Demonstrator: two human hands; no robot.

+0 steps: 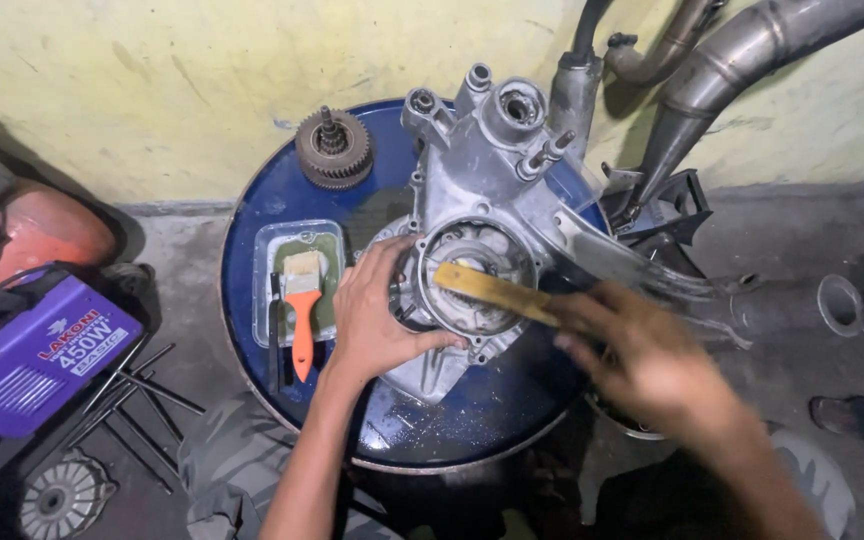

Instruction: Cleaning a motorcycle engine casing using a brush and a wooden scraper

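Engine crankcase (472, 190), a grey cast-aluminium half, lies flat on the blue drum top (252, 215) with its round bearing opening (474, 275) facing up. The left hand (377, 315) rests on the casing's near-left edge, fingers spread and curled over the rim of that opening, thumb laid along the lower edge; it grips nothing loose, it only steadies the casting. The right hand (642, 350) is blurred, so how tightly its fingers close is hard to judge, but they appear wrapped round the near end of a flat yellowish stick (492, 290), perhaps a wooden scraper or a worn blade.

The stick's long axis runs from the right hand up and to the left, its free end lying across the opening and reaching just past the middle. So the working tip sits between the two hands, nearer the left fingertips than the right palm, and the opening lies up-left of the right hand along the stick's own line.

Just left of the left hand, a clear plastic tray (267, 290) holds an orange-handled paintbrush (302, 320), handle pointing toward the person. A gear cluster (333, 148) stands at the drum's far edge, well apart from both hands.
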